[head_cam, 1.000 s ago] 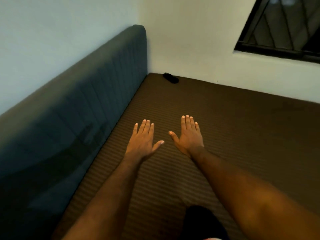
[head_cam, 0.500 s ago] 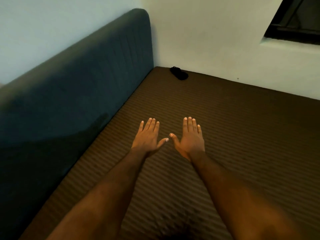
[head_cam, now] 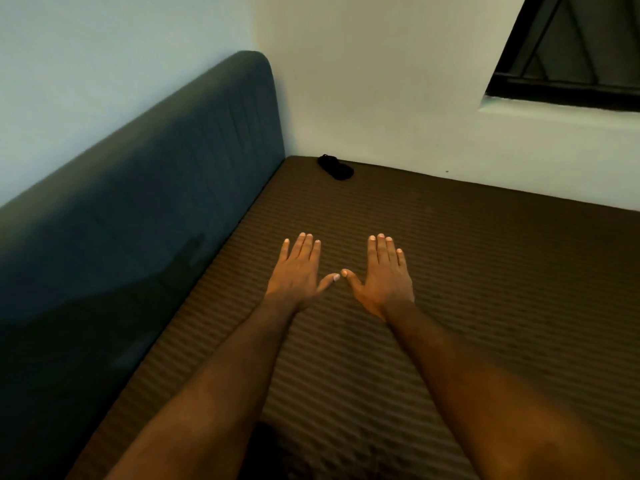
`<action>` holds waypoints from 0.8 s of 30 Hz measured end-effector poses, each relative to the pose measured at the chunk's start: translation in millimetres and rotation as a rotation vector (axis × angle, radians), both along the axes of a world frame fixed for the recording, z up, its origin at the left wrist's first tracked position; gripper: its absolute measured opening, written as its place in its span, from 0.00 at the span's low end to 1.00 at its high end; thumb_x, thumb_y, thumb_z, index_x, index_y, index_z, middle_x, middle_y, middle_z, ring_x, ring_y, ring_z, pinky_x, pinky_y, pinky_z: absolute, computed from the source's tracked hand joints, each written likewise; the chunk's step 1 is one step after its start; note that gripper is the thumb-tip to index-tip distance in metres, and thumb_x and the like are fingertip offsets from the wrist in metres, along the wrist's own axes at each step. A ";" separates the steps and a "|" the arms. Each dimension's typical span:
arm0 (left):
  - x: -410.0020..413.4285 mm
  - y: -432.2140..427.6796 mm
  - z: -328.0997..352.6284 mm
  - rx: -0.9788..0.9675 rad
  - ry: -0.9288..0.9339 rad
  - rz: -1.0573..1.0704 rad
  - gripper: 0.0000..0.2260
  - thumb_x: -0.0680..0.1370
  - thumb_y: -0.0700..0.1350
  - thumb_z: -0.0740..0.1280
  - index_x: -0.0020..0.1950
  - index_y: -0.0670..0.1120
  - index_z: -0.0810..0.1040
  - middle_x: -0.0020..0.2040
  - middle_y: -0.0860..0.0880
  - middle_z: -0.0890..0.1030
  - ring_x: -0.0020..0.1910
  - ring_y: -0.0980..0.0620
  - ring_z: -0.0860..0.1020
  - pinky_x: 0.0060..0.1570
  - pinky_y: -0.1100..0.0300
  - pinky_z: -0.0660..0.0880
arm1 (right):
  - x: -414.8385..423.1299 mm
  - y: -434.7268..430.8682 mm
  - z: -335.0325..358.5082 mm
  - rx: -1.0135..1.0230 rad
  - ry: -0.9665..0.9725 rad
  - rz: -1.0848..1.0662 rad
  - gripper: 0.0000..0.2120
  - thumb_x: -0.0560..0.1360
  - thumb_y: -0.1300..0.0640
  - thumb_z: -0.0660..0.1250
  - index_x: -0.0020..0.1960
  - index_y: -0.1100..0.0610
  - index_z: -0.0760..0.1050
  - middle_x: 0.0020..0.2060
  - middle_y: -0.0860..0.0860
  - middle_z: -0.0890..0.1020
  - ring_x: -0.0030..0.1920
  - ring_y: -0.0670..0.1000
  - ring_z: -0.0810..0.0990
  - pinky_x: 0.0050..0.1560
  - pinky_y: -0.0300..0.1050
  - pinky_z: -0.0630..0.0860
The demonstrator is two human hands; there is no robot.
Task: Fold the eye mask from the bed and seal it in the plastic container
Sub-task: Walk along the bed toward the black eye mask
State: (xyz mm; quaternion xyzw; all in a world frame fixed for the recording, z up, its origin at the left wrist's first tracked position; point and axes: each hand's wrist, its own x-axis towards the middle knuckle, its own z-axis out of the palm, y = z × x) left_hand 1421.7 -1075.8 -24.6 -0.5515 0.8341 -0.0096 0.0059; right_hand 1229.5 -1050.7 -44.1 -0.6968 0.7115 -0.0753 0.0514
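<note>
Hands hover flat over the brown ribbed mattress [head_cam: 485, 271]: left hand [head_cam: 298, 271] and right hand [head_cam: 386, 275], fingers straight and together, thumbs nearly touching. Small black fabric eye mask [head_cam: 335, 167] lies at the mattress's far corner, well apart from both.

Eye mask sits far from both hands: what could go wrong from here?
1. The mask lies in the far corner of the bed by the headboard, well beyond the open left hand and right hand; the reach may be awkward.
2. It looks bunched and dark in dim light, so a neat fold could be hard.
3. No container is in view.
</note>
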 end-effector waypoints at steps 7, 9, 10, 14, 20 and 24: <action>13.4 -61.9 14.2 -0.019 0.030 -0.024 0.39 0.78 0.68 0.47 0.78 0.41 0.51 0.79 0.40 0.52 0.79 0.45 0.47 0.76 0.44 0.43 | 8.2 -35.8 6.2 -0.004 0.024 -0.081 0.45 0.75 0.28 0.45 0.80 0.58 0.43 0.80 0.57 0.47 0.80 0.55 0.43 0.77 0.54 0.41; 18.6 -70.2 9.2 -0.014 0.018 -0.076 0.39 0.78 0.67 0.47 0.78 0.41 0.51 0.79 0.40 0.52 0.79 0.45 0.47 0.76 0.44 0.43 | 15.5 -49.0 8.3 0.026 0.001 -0.096 0.45 0.76 0.28 0.47 0.80 0.58 0.42 0.80 0.57 0.47 0.80 0.55 0.43 0.77 0.53 0.41; 23.9 -75.8 5.6 -0.009 -0.007 -0.106 0.38 0.78 0.67 0.47 0.78 0.41 0.51 0.79 0.40 0.52 0.79 0.45 0.47 0.76 0.44 0.43 | 22.0 -57.4 9.8 0.035 -0.020 -0.101 0.45 0.76 0.29 0.47 0.80 0.58 0.42 0.80 0.57 0.47 0.80 0.55 0.43 0.77 0.53 0.41; 37.9 -112.5 3.4 -0.007 -0.038 -0.114 0.38 0.79 0.66 0.47 0.78 0.40 0.51 0.79 0.40 0.52 0.79 0.45 0.47 0.76 0.43 0.43 | 47.6 -88.1 10.7 -0.011 -0.044 -0.065 0.44 0.76 0.29 0.46 0.80 0.58 0.42 0.80 0.57 0.47 0.80 0.54 0.42 0.77 0.53 0.41; 42.1 -159.7 -5.9 -0.028 -0.044 -0.182 0.38 0.78 0.67 0.47 0.78 0.40 0.51 0.79 0.40 0.53 0.79 0.44 0.48 0.75 0.43 0.43 | 62.4 -117.6 -9.7 0.039 -0.042 -0.137 0.45 0.75 0.27 0.41 0.80 0.58 0.43 0.80 0.56 0.48 0.80 0.54 0.43 0.76 0.52 0.41; 64.0 -182.9 -28.6 -0.001 -0.078 -0.219 0.38 0.79 0.67 0.47 0.79 0.41 0.50 0.79 0.40 0.51 0.79 0.44 0.47 0.75 0.43 0.43 | 73.7 -138.3 -26.1 0.067 -0.018 -0.153 0.44 0.76 0.28 0.44 0.80 0.57 0.42 0.80 0.56 0.48 0.79 0.54 0.43 0.74 0.51 0.39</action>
